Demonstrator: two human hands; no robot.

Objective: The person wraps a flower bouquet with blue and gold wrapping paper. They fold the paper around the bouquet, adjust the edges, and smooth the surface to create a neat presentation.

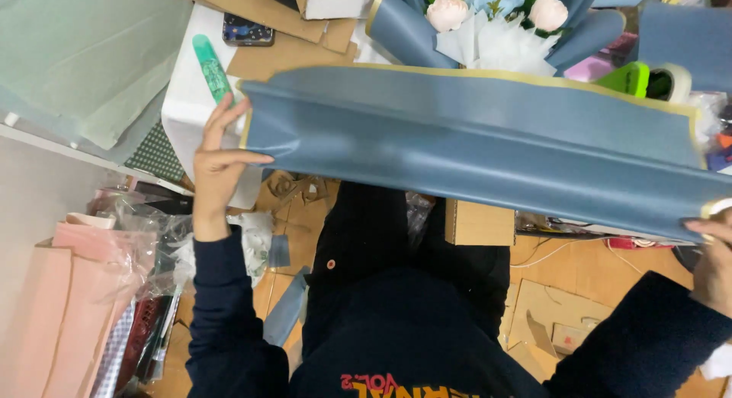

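Cluttered work surfaces fill your view, with a pale green sheet [84, 55] spread at the far left and a stack of pink paper rolls [69, 306] below it, beside crumpled clear plastic. Your left hand [217, 158] reaches up with its fingers spread long, the thumb pressed across the left end of the blue wrapping sheet [473, 139], so it pinches that edge rather than closing into a fist. Just above it lie a green tube [210, 66] and a dark phone [248, 32] on a white board. You hold the blue wrapping sheet stretched wide across the middle of the view, folded along its length, its gold-trimmed edge running along the top. Behind it stands a bouquet [488, 20] of pale pink and light blue flowers wrapped in the same blue paper. Below the sheet, a small cardboard box [479, 224] sits near your dark sweater, with flat cardboard pieces on the wooden floor. Further right, a green tape dispenser [644, 79] rests beyond the sheet. Your right hand [713, 261] grips the sheet's right end at the frame edge, fingers curled over it.
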